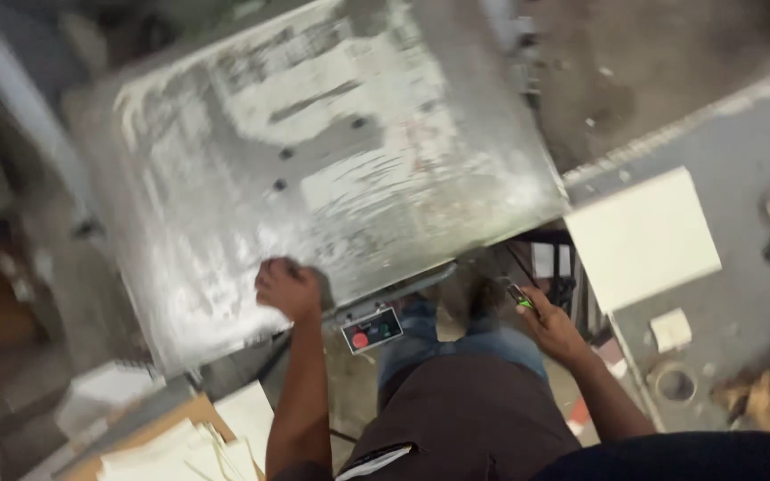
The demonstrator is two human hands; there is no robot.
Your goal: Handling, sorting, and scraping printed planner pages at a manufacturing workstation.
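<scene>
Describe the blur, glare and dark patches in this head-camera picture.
Head view: motion blur smears the whole frame, worst at the left edge; glare whitens the scratched metal table top; the left hand on its near edge and the right hand with a small dark object are soft-edged; the top right floor is dim.

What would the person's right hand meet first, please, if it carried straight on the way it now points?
The right hand, holding a small dark tool with a green tip, points up toward the underside edge of the metal table. That edge, or the dark frame just below it, probably comes first; depth is unclear.
</scene>
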